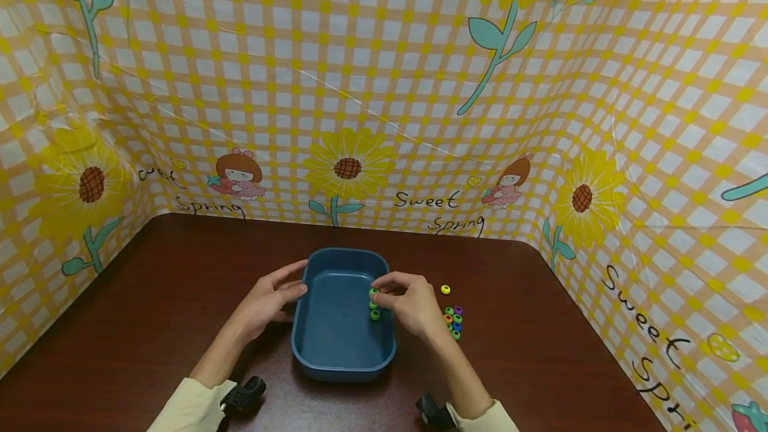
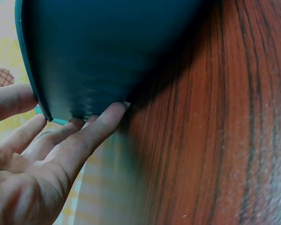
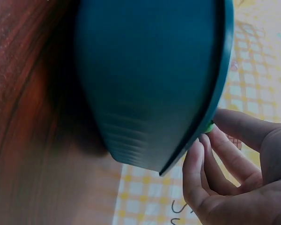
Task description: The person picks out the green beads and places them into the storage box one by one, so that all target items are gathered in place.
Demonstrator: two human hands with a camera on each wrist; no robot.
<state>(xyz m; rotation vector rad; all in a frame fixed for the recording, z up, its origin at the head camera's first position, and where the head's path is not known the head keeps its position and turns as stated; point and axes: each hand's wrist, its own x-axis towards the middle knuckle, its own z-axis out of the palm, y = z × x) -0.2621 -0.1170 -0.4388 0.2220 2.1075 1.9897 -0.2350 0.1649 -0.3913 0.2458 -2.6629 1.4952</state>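
A blue rectangular bin (image 1: 344, 375) stands between the two hands. My left hand (image 1: 264, 302) lies along its left outer wall, fingers fairly straight, thumb at the rim; the left wrist view shows the fingertips against the wall (image 2: 84, 51). Over the right rim, my right hand (image 1: 414, 302) pinches a green bead (image 1: 373, 292) between thumb and index finger. A sliver of this bead (image 3: 209, 127) shows above the rim in the right wrist view. Just below the pinched one, another green bead (image 1: 375, 315) appears inside the right wall, with one more green bead partly hidden between them.
Right of the bin, a cluster of green, purple, orange and blue beads (image 1: 457, 319) lies on the dark wooden table (image 1: 528, 365), partly behind the right forearm. A lone yellow bead (image 1: 445, 290) sits behind it. Checked cloth (image 1: 384, 99) hangs around the back and sides.
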